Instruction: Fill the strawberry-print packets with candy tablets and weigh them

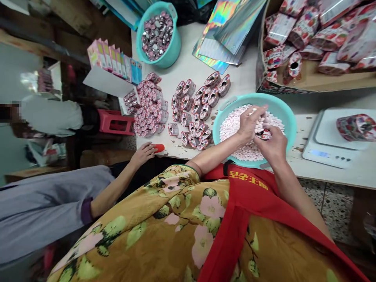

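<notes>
Over a turquoise basin (290, 113) filled with pale pink candies (235, 121), my two hands meet. My left hand (247, 123) is curled around a small heap of these candies, right above a small red-and-white printed packet (266, 135). My right hand (274, 147) grips that packet, whose dark opening faces up. Fingers cover much of the packet. To the left of the basin, several similar packets (205, 111) stand upright with their openings showing.
A kitchen scale (329, 135) at right bears a printed packet (357, 127). A cardboard box (311, 84) holds empty-looking packets. Holographic sheets (232, 31), a bucket of shiny caps (173, 47) and piled packets (149, 105) lie further off. A co-worker's hand (143, 154) touches a red object (159, 148).
</notes>
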A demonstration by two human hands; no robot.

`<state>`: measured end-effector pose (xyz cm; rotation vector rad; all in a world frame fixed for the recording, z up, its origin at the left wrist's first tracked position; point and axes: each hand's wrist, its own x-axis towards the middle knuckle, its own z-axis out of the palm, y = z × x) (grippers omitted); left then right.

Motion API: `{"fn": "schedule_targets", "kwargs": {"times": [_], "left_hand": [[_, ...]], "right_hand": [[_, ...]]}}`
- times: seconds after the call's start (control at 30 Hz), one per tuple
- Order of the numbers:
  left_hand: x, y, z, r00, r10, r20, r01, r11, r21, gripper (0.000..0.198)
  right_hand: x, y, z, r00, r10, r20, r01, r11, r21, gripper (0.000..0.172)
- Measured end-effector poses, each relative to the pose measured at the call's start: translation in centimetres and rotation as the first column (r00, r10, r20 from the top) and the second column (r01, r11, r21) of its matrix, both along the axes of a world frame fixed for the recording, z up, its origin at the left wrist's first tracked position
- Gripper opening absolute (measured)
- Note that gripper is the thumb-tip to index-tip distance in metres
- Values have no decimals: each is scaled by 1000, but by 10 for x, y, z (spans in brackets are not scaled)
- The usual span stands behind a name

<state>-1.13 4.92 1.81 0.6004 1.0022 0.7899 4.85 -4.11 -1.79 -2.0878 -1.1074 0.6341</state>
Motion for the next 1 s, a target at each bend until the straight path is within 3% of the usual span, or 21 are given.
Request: {"fn": "schedule_targets", "kwargs": {"times": [0.23, 0.47, 0.63, 0.8, 1.0], "left_hand": [[-4, 8, 2, 1000, -12, -10, 12, 1000, 20, 30], [-8, 15, -3, 998, -40, -43, 43, 995, 94, 31], [-7, 17, 0, 999, 16, -38, -13, 996, 89, 21], [-7, 16, -1, 1000, -10, -27, 11, 997, 70, 34], [-1, 9, 6, 999, 44, -13, -42, 990, 132, 41]], "right_hand": [[2, 9, -8, 1000, -21, 13, 21, 1000, 9, 44], [-3, 17, -1, 998, -8, -62, 13, 997, 73, 39], [-5, 16, 1, 992, -11, -125, 24, 995, 96, 36], [-4, 12, 3, 988, 3, -154, 14, 994, 112, 29], [-2, 6, 14, 991, 52, -120, -30, 984, 178, 30]]}}
